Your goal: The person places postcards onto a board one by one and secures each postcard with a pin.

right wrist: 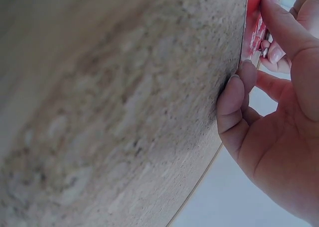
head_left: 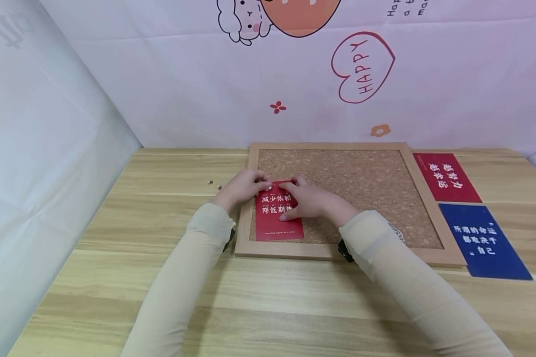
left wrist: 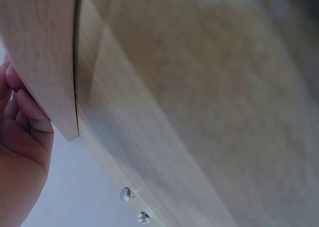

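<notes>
Beige sleeves point(head_left: 192, 277) came in from the near edge of the wooden table point(head_left: 116, 258). Red card point(head_left: 278, 214) lay on the near-left corner of the cork board point(head_left: 366, 193). Right hand point(head_left: 310, 201) pressed flat on the card, fingers mostly straight. Left hand point(head_left: 243, 187) was at the card's far-left corner, fingers bent; whether it pinched something, cannot tell. Two pushpins point(head_left: 214, 184) lay left of the board. Second red card point(head_left: 446, 177) and blue card point(head_left: 484, 240) lay right of it.
</notes>
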The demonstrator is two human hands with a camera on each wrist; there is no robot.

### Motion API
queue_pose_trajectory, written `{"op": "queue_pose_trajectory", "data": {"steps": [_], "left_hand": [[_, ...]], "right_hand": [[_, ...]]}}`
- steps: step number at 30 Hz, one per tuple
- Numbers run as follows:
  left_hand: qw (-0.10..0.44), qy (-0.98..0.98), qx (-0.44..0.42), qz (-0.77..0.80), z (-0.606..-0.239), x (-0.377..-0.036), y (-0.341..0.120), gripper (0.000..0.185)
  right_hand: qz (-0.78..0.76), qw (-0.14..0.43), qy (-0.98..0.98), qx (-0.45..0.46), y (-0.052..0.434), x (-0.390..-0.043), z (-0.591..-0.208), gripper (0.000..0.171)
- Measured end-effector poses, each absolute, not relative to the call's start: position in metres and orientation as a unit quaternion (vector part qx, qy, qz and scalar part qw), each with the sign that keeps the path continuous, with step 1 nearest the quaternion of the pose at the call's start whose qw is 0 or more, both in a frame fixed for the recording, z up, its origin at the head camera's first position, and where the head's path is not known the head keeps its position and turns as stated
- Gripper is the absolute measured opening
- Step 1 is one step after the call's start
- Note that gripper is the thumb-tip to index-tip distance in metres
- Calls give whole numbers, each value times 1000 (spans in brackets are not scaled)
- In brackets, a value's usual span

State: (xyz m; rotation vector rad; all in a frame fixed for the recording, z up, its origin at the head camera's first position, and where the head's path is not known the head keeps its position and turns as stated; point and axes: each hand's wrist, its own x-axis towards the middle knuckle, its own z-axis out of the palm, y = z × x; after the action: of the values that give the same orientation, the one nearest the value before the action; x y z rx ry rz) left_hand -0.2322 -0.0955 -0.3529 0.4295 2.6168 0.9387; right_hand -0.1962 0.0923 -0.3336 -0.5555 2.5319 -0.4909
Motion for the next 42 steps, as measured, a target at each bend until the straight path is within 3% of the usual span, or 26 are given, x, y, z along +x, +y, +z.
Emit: {"op": "queue_pose_trajectory", "data": {"steps": [42], "left_hand": [[176, 918, 128, 332, -352, -232, -96, 23]], "right_hand": [[-175, 248, 930, -205, 93, -197, -335, 86]]}}
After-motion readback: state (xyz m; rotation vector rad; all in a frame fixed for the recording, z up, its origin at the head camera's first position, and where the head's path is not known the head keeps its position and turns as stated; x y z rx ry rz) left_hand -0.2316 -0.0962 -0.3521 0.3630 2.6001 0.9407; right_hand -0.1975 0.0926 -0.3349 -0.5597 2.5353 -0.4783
